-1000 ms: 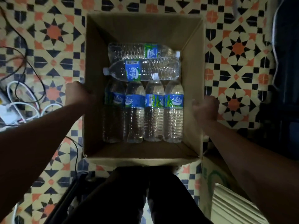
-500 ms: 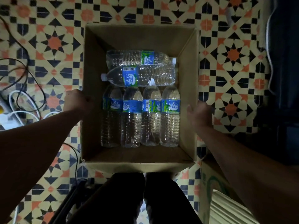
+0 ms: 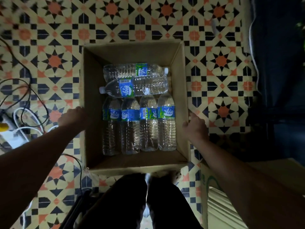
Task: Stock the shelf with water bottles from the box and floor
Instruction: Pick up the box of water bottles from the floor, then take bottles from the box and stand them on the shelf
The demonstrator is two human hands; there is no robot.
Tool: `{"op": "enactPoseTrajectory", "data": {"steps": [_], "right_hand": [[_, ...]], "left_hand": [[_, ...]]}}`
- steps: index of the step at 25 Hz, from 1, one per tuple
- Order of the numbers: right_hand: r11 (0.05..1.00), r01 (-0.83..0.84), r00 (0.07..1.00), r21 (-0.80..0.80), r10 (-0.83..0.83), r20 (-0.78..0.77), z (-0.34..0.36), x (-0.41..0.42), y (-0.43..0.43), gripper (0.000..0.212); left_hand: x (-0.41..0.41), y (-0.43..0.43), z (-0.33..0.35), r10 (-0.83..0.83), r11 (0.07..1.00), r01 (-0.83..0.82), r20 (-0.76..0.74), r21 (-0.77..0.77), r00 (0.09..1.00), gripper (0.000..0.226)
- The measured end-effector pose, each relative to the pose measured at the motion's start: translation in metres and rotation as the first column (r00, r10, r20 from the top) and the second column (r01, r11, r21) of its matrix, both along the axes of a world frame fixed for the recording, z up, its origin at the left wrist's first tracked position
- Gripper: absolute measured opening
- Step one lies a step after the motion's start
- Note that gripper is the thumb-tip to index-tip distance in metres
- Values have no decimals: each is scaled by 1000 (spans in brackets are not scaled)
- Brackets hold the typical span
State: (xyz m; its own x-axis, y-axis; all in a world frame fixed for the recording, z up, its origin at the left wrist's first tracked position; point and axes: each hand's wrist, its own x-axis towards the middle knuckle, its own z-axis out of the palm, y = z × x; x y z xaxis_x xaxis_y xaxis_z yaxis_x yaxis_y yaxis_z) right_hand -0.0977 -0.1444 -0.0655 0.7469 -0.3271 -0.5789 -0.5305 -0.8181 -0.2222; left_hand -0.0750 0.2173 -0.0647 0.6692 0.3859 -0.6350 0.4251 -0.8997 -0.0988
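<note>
An open cardboard box [image 3: 132,52] is below me, over the patterned tile floor. Several clear water bottles with blue labels lie inside: a row side by side [image 3: 138,124] and two crosswise [image 3: 137,87] at their cap ends. My left hand [image 3: 72,116] grips the box's left wall from outside. On the opposite side my right hand [image 3: 194,128] holds the right wall, thumb at the rim. The fingers of both hands are mostly hidden by the walls.
Black and white cables and a white power strip [image 3: 18,131] lie on the floor at left. Another cardboard box [image 3: 212,184] stands at lower right, dark furniture [image 3: 280,80] along the right. My legs [image 3: 132,204] are just behind the box.
The box looks smaller and sits lower in the frame, so it has moved down and away from the camera. Both hands keep their hold on its side walls.
</note>
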Motion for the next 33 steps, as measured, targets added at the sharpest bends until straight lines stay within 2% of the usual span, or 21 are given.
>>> {"op": "enactPoseTrajectory", "data": {"steps": [3,6,9,11,13,15,19,23,25,26,30,33], "right_hand": [[997,67,998,44,-67,-2,33,-12,-19,24],[984,175,984,43,-177,36,79,-39,-56,21],[967,244,970,76,-245,5,127,-95,-100,21],[942,326,945,83,-325,-27,147,-145,-131,20],[879,470,882,79,-467,-58,166,-198,-160,20],[799,600,799,40,-595,-87,186,-259,-185,22],[691,723,690,17,-721,-56,200,-369,-220,25],[639,768,640,36,-766,-51,201,-448,-242,33],[571,816,576,88,-816,-48,200,-481,-249,34],[531,839,540,117,-839,-69,196,-495,-250,35],[483,851,516,205,-842,-156,171,-519,-249,40],[414,864,480,287,-850,-220,140,-522,-243,68]], "left_hand": [[0,-27,29,-43,999,43,82,3,996,35],[12,-87,61,-225,945,247,126,-212,966,30],[22,-178,99,-352,829,390,166,-401,921,28],[14,-242,126,-450,736,501,225,-455,864,31],[-2,-295,151,-548,641,588,244,-493,801,41],[-33,-348,173,-606,548,628,256,-552,753,36],[-116,-434,195,-762,345,749,298,-566,576,32],[-206,-492,202,-831,296,763,239,-574,502,28],[-245,-511,208,-870,270,780,204,-564,449,26],[-259,-519,208,-886,266,789,182,-554,426,26],[-281,-541,179,-929,267,816,89,-513,360,40],[-285,-552,139,-944,276,835,28,-476,328,53]]}}
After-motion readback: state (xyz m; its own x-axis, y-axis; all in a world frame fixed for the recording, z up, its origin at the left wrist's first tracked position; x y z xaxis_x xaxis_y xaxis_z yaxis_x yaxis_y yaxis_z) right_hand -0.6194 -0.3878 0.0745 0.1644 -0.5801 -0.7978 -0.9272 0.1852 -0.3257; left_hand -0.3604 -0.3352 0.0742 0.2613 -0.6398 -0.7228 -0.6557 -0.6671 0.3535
